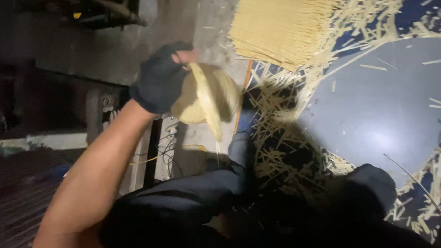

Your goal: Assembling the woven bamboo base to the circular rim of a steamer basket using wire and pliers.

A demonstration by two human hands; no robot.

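Left hand (161, 78), dark-gloved, grip closed on pale woven piece (207, 96), raised over floor. Right hand unseen. Weaving step judged underway; next calls for strips (285, 24), far right.

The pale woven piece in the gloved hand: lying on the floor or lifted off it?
Lifted. The left hand, in a dark fingerless glove, grips the woven piece at its top edge, well above the concrete floor.

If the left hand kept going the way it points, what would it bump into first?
Probably the stack of bamboo strips. The left hand, holding a woven fan, points up and right toward it, though depth is unclear.
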